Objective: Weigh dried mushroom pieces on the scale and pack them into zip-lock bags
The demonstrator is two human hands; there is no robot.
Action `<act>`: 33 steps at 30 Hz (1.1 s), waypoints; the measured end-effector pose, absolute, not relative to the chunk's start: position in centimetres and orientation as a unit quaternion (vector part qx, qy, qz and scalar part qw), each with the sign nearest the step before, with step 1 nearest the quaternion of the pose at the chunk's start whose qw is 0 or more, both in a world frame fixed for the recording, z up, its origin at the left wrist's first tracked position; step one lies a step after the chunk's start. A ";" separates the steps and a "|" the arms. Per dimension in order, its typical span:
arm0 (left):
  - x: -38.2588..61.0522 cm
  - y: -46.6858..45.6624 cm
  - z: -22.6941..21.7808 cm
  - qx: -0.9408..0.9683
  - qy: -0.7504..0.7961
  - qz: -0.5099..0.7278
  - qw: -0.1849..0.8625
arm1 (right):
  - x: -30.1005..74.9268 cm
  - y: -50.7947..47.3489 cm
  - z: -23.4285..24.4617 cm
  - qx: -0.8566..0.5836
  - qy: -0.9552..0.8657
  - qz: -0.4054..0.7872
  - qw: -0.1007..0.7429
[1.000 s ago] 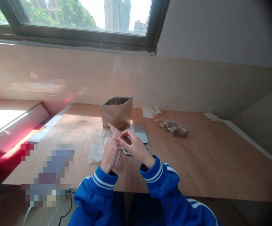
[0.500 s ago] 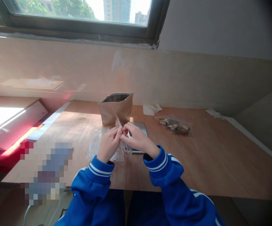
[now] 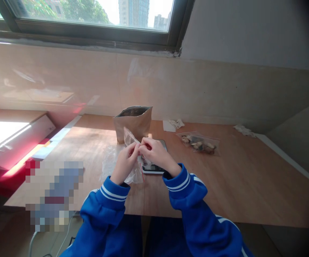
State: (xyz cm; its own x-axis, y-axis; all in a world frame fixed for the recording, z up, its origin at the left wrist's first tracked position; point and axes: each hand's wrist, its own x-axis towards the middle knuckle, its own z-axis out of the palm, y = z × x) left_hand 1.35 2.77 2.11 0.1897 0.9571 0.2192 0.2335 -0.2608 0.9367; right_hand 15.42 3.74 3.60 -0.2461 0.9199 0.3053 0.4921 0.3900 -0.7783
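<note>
Half a second earlier, the upper end of the clear plastic bag [image 3: 129,136] had poked up narrow and nearly upright; now it had tipped leftward and showed a broader face. More of the front edge of the flat device [image 3: 154,169] had come into sight below the hands. The bag's visible long axis slanted from upper left down to the fingers, its loose corner pointing up and away, before the brown pouch [image 3: 133,125]. The film looked thin, glossy and creased. The left hand [image 3: 125,162] and right hand [image 3: 156,152] met, fingertips pinching the bag above the tabletop [image 3: 210,189].
</note>
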 end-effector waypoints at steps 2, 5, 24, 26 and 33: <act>0.9 2.6 2.5 0.648 0.480 0.471 0.359 | 16.2 3.9 3.4 -0.506 -0.724 0.266 0.386; 0.4 2.2 2.9 0.633 0.506 0.496 0.312 | 17.5 4.1 3.1 -0.551 -0.662 0.237 0.449; 2.7 2.7 -2.3 0.305 0.519 0.625 0.497 | 16.0 2.4 2.9 -0.457 -0.648 0.325 0.515; 2.2 2.3 -1.7 0.340 0.584 0.640 0.365 | 16.1 2.4 2.7 -0.466 -0.662 0.307 0.500; 0.9 2.4 1.9 0.546 0.510 0.512 0.423 | 15.4 2.0 2.8 -0.452 -0.755 0.212 0.424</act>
